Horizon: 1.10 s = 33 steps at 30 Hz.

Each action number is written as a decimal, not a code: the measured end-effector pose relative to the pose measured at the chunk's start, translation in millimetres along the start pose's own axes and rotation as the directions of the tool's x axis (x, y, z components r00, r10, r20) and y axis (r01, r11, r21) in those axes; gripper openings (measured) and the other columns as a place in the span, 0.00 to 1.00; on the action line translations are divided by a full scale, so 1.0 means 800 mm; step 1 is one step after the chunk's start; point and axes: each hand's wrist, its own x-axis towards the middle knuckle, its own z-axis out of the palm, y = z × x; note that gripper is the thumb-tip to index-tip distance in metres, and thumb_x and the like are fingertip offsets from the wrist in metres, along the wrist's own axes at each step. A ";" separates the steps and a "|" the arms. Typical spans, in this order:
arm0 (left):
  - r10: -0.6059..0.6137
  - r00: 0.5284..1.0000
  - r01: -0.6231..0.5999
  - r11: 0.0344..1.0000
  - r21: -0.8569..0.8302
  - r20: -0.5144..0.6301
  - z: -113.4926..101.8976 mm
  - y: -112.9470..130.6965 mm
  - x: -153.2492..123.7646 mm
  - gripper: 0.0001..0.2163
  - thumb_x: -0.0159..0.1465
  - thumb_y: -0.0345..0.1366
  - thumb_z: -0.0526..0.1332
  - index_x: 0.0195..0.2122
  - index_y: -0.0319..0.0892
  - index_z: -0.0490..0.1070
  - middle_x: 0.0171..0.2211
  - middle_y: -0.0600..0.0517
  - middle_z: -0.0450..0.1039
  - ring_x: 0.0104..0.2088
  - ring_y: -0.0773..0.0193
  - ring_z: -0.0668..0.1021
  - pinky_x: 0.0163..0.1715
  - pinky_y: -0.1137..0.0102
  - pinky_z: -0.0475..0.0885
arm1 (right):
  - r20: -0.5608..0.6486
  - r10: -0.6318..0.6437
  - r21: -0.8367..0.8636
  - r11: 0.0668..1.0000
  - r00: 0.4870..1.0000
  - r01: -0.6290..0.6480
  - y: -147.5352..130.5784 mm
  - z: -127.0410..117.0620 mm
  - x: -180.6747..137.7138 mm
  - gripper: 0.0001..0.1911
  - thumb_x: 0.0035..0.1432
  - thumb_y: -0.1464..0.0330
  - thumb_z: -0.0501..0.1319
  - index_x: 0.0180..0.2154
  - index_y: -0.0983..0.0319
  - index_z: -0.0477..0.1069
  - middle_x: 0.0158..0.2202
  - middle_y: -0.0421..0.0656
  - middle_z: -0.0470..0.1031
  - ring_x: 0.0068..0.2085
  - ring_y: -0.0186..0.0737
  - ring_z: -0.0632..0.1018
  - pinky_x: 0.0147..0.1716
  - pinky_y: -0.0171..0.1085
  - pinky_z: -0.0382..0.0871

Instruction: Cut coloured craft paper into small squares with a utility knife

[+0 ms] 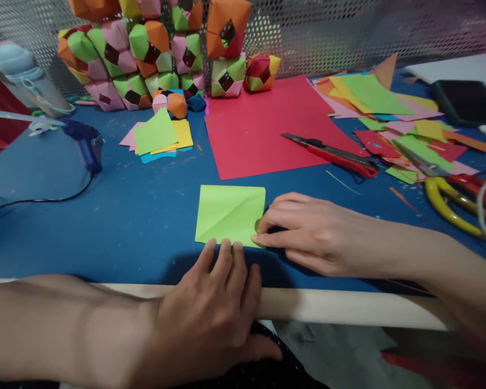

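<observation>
A light green sheet of paper (229, 216) lies on the blue tabletop, with a diagonal crease across it and its top edge slightly curled. My left hand (216, 302) is open in front of it, the stretched fingertips touching its near edge while the thumb points right over the table's edge. At the sheet's lower right corner is my right hand (316, 235). Its thumb and index finger close on that corner, and the other fingers curl beneath the palm.
Folded paper blocks (149, 48) are stacked against the mesh panel. A red sheet (263, 129) carries a box cutter (328, 154). Around them are a small paper pile (157, 135), paper scraps (421, 140), yellow-handled scissors (449, 205), a glue gun (85, 143), a bottle (28, 75) and a phone (470, 102).
</observation>
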 end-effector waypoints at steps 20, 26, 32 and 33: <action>0.098 0.995 -0.100 0.991 0.085 0.025 0.014 0.001 -0.001 0.15 0.66 0.36 0.55 0.52 0.38 0.70 0.44 0.40 0.76 0.43 0.42 0.79 0.35 0.49 0.76 | 0.080 0.058 0.474 0.876 0.995 -0.089 -0.033 0.023 0.057 0.37 0.67 0.52 0.50 0.65 0.73 0.55 0.65 0.59 0.61 0.66 0.50 0.62 0.62 0.49 0.60; 0.090 0.995 -0.085 0.992 0.092 -0.050 0.019 -0.002 0.000 0.16 0.66 0.38 0.54 0.48 0.31 0.71 0.41 0.37 0.77 0.43 0.41 0.78 0.37 0.47 0.78 | 0.328 0.053 0.389 0.902 0.943 -0.186 0.006 0.023 0.078 0.43 0.66 0.45 0.42 0.69 0.70 0.43 0.72 0.50 0.38 0.71 0.47 0.41 0.69 0.51 0.32; 0.126 0.989 -0.114 0.984 0.140 -0.080 0.017 -0.007 0.003 0.19 0.67 0.39 0.53 0.50 0.27 0.70 0.46 0.32 0.76 0.43 0.40 0.78 0.36 0.48 0.78 | 0.284 0.161 0.217 0.949 0.945 -0.227 0.030 0.027 0.090 0.48 0.63 0.41 0.40 0.69 0.71 0.42 0.72 0.52 0.36 0.71 0.48 0.39 0.69 0.52 0.34; 0.124 0.988 -0.111 0.984 0.141 -0.087 0.018 -0.008 0.004 0.20 0.67 0.39 0.53 0.50 0.27 0.70 0.47 0.32 0.75 0.43 0.40 0.79 0.36 0.48 0.78 | 0.274 0.173 0.187 0.955 0.946 -0.229 0.031 0.028 0.091 0.48 0.63 0.41 0.41 0.69 0.71 0.42 0.71 0.53 0.35 0.71 0.49 0.39 0.69 0.52 0.35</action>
